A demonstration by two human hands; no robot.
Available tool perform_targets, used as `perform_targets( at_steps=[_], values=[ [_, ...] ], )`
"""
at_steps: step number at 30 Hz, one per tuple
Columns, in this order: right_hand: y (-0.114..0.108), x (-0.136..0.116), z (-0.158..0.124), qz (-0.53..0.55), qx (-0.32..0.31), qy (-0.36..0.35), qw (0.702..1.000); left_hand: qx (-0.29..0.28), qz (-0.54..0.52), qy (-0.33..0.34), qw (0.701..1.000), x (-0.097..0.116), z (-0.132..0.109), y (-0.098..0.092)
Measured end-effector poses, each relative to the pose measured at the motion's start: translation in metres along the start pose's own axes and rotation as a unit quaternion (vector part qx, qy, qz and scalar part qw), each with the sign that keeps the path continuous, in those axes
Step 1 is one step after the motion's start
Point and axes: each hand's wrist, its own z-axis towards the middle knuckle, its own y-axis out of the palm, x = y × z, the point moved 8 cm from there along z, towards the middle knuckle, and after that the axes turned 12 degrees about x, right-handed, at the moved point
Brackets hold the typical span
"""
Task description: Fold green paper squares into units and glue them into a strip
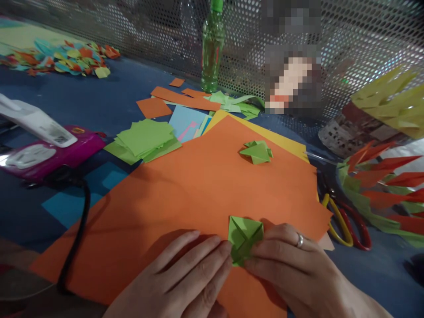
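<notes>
A small green paper square (245, 236), with creased triangular flaps on its face, lies on a large orange paper sheet (198, 190). My left hand (185, 276) reaches in from the left, and its fingertips press on the square's left edge. From the right, my right hand (294, 260), with a ring on one finger, grips the opposite edge. Its thumb is mostly hidden. Farther up the orange sheet sits a folded green paper piece (257, 152), apart from both hands. A stack of green paper squares (145, 139) lies beyond the sheet's left edge.
A purple and white corded device (56, 150) stands left, its black cable (84, 221) crossing the orange sheet. Scissors (344, 221) and spiky paper crafts (387, 185) are right. A green bottle (212, 53) stands by the mesh panel (149, 35). Paper scraps (66, 57) heap back left.
</notes>
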Motion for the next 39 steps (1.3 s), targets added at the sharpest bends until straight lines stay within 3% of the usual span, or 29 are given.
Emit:
perform_targets(
  at_steps=[5, 11, 16, 22, 39],
  values=[
    [0.000, 0.001, -0.001, 0.035, 0.003, 0.022, 0.999, -0.029, 0.017, 0.027, 0.999, 0.003, 0.001, 0.005],
    [0.002, 0.005, -0.004, 0.082, -0.003, 0.066, 0.994, 0.027, 0.019, 0.050, 0.998, 0.003, -0.004, 0.006],
    [0.000, 0.004, -0.002, 0.079, 0.004, 0.067, 0.995, 0.027, 0.014, 0.042, 0.999, 0.001, -0.003, 0.004],
    [-0.001, 0.003, -0.002, 0.075, 0.007, 0.064, 0.995, -0.013, -0.002, -0.016, 1.000, -0.002, 0.001, 0.005],
    [-0.012, 0.006, -0.003, 0.033, 0.016, 0.059, 0.998, -0.011, 0.004, -0.008, 1.000, 0.000, -0.001, 0.007]
  ],
)
